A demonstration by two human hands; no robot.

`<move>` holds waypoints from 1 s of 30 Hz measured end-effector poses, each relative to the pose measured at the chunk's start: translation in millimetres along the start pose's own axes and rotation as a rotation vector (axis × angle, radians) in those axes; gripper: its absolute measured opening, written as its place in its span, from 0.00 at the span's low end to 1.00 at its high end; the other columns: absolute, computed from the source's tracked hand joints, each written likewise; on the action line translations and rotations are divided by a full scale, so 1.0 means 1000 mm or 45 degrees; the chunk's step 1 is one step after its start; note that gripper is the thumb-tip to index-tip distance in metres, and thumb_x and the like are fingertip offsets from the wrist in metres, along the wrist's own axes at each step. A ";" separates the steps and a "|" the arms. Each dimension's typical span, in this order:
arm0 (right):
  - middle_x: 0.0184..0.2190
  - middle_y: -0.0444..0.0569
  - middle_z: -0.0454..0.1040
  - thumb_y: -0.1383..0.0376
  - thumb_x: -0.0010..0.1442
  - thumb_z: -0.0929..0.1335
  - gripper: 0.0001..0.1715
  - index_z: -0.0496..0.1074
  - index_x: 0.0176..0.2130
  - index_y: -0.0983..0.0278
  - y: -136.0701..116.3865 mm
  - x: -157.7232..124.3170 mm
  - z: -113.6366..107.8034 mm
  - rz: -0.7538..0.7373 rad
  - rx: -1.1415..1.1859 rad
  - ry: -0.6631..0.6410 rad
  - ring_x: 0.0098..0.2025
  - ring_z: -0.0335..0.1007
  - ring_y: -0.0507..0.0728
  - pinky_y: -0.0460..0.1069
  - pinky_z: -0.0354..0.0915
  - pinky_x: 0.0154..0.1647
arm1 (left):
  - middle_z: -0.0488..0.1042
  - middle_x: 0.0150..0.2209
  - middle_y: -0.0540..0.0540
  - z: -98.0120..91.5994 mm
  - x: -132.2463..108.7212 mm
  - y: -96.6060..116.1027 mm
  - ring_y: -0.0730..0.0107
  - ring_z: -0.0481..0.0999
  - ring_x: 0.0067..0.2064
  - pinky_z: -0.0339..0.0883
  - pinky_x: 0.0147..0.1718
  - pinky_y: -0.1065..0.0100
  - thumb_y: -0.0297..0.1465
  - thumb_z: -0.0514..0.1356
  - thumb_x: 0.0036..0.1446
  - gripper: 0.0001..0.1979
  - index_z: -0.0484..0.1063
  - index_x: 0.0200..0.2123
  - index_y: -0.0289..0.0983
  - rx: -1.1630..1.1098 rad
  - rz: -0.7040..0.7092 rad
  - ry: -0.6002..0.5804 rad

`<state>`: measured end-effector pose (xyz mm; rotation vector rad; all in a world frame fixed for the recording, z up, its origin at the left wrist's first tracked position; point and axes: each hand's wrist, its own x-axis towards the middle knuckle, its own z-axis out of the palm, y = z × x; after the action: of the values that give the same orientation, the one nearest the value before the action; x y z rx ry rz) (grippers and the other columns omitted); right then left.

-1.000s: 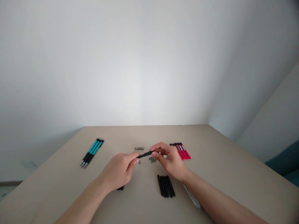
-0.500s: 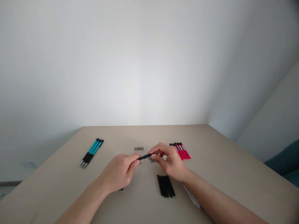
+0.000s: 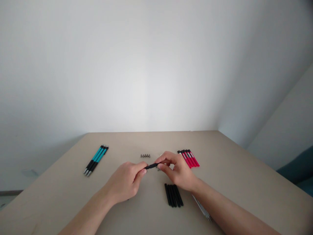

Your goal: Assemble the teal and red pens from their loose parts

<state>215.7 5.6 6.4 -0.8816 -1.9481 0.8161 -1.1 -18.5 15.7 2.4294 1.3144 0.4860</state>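
Note:
A slim black pen part [image 3: 152,165] is stretched between my two hands above the middle of the table. My left hand [image 3: 129,179] pinches its left end between thumb and fingers, and my right hand [image 3: 177,169] pinches the right end. Both ends are hidden by fingertips, so I cannot tell whether it is one piece or two. Under my right hand lie small metal pieces [image 3: 158,169], partly covered. Just below that hand rests a row of black tubes [image 3: 173,195]. Thin pale refills [image 3: 201,209] lie partly beneath my right forearm.
Blue-and-black pens [image 3: 96,160] lie side by side at the left of the table [image 3: 141,218]. Several small metal cones [image 3: 145,156] stand in a row at the back centre. Pink barrels [image 3: 192,158] with black ends lie at the right. A white wall [image 3: 146,65] rises behind.
Both hands keep their pinch on the black pen part. It has dipped very slightly, and my right hand has shifted a little left and down.

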 end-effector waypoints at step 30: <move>0.30 0.49 0.75 0.65 0.59 0.67 0.09 0.72 0.40 0.65 -0.012 -0.001 0.000 -0.083 0.041 -0.078 0.31 0.70 0.53 0.45 0.64 0.28 | 0.65 0.16 0.49 -0.002 0.003 -0.007 0.70 0.65 0.21 0.43 0.23 0.69 0.49 0.46 0.62 0.27 0.60 0.17 0.37 0.304 -0.068 0.148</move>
<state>212.5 -2.0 15.3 -0.7785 -2.0008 0.8432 -5.8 -11.4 15.0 2.5820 1.5623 0.4868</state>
